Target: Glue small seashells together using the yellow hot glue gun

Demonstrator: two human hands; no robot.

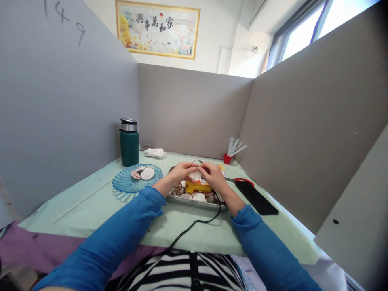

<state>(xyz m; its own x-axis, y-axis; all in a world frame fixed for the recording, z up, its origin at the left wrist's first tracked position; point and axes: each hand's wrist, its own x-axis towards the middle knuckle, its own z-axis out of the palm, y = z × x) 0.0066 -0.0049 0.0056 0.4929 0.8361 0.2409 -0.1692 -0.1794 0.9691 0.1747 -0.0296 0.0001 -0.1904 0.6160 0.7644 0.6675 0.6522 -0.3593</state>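
Both hands meet above a metal tray (195, 204) that holds shells and small stones. Between the fingertips of my left hand (181, 173) and my right hand (214, 175) is a white shell (195, 175), partly covered by the fingers. Each hand is closed in a pinch on it. Just below, a yellow glue gun (198, 187) lies across the tray, its black cord (194, 223) trailing toward my body. Several pale shells (199, 197) show along the tray's near side. The far part of the tray is hidden behind my hands.
Left of the tray, a blue glass plate (121, 181) bears a few shells. Behind it stands a green bottle (129, 147). A black phone (257, 198) and red-handled scissors (245, 180) lie at right, near a red cup (228, 159) of white sticks. Grey partitions enclose the table.
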